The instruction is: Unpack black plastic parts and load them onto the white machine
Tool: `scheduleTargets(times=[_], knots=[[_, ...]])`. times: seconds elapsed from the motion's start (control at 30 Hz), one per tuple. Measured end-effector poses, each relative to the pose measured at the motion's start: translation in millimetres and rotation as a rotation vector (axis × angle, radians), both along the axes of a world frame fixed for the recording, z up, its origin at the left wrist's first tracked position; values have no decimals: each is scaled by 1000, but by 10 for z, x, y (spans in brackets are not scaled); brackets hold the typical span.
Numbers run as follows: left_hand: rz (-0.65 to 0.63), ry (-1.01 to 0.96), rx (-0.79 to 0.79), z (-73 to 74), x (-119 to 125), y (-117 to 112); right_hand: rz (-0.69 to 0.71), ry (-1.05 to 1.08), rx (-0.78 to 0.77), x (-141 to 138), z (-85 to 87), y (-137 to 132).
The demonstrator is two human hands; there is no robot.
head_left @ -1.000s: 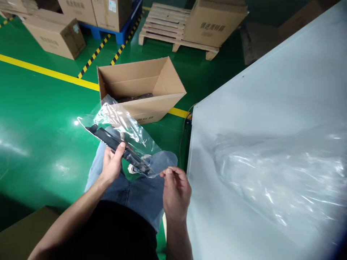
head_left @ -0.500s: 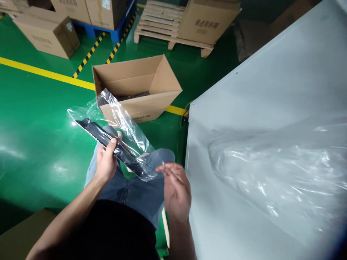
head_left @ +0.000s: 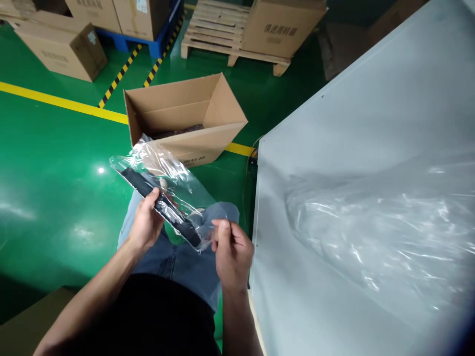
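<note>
A clear plastic bag (head_left: 185, 180) with a long black part (head_left: 139, 183) inside it is held over my lap. My left hand (head_left: 147, 220) is closed around the bag and the black part near its middle, thumb on top. With thumb and fingers pinched together, my right hand (head_left: 233, 249) grips the bag's right end. The black part lies slanted along the bag's lower edge; its exact kind cannot be made out. Beyond the bag stands an open cardboard box (head_left: 193, 143) with dark items (head_left: 181, 131) low inside.
On my right is a large grey-white surface (head_left: 293, 277) with a crumpled clear plastic sheet (head_left: 371, 232) on it. Farther off are a wooden pallet (head_left: 213, 37) bearing a carton (head_left: 282, 29), a blue pallet (head_left: 156, 47) and another carton (head_left: 61, 52). Yellow tape lines cross the green floor.
My right hand has turned and closed its thumb onto the bag's end. The bag's far end has shifted right and slightly down, and the black part sits lower toward my right hand.
</note>
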State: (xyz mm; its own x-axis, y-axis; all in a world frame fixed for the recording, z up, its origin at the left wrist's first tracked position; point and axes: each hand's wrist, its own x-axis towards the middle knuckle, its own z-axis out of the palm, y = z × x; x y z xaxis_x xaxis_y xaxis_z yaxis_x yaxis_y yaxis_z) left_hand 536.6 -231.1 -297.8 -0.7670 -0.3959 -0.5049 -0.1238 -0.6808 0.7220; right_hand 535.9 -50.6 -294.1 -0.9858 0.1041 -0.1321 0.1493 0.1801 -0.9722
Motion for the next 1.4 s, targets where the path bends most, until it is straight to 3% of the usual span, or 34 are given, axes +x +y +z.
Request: scheduleTargets(times=[0.57, 0.67, 0.8, 1.03, 1.23, 1.33, 1.4], knots=[[-121, -3, 200, -13, -123, -77, 82, 13, -20, -27, -51, 11], [-155, -3, 280, -41, -129, -110, 43, 13, -23, -62, -127, 68], [-164, -6, 275, -93, -125, -162, -30, 16, -9, -85, -227, 194], [-281, 83, 374, -201, -124, -191, -67, -24, -317, 30, -319, 269], [-334, 99, 369, -314, -93, -202, 61, -92, -535, 21, -463, 566], [-430, 66, 344, -385, -39, -195, 64, -232, -439, -89, -447, 663], [-518, 31, 340, -422, 5, -173, 179, -385, -377, -176, -391, 643]])
